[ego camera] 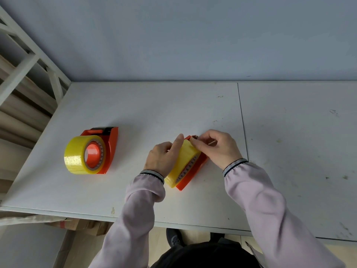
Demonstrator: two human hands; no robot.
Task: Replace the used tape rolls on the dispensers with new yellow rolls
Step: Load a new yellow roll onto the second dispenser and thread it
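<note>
An orange dispenser (pixel 111 144) lies at the table's left with a full yellow roll (pixel 77 159) on its hub. A second orange dispenser (pixel 195 172) sits at the middle, also carrying a yellow roll (pixel 183 161). My left hand (pixel 162 155) wraps the left side of that roll, its forefinger laid up along the top. My right hand (pixel 216 147) pinches the tape end at the dispenser's far tip, near the cutter, which its fingers mostly hide.
The white table (pixel 173 105) runs to a wall at the back, with a seam right of the middle. A white metal rack (pixel 29 74) holding cardboard tubes stands at the left. Cardboard boxes (pixel 85 226) lie under the front edge.
</note>
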